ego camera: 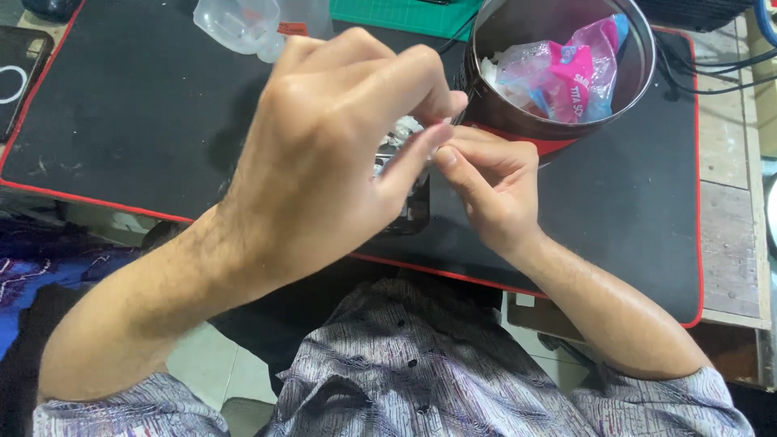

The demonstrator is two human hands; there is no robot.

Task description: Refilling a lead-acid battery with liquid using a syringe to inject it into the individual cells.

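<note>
Left hand (324,154) and right hand (486,182) meet fingertip to fingertip above the black mat (146,121), pinching a small whitish part (405,129), mostly hidden. Just behind: round metal tin (639,73) holding crumpled plastic bags (566,73), pink and clear. Clear plastic container (239,24) lies at the mat's far edge.

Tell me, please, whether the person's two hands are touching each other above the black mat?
Touching: the head view shows the left hand and right hand meeting at their fingertips, with no gap visible.
</note>
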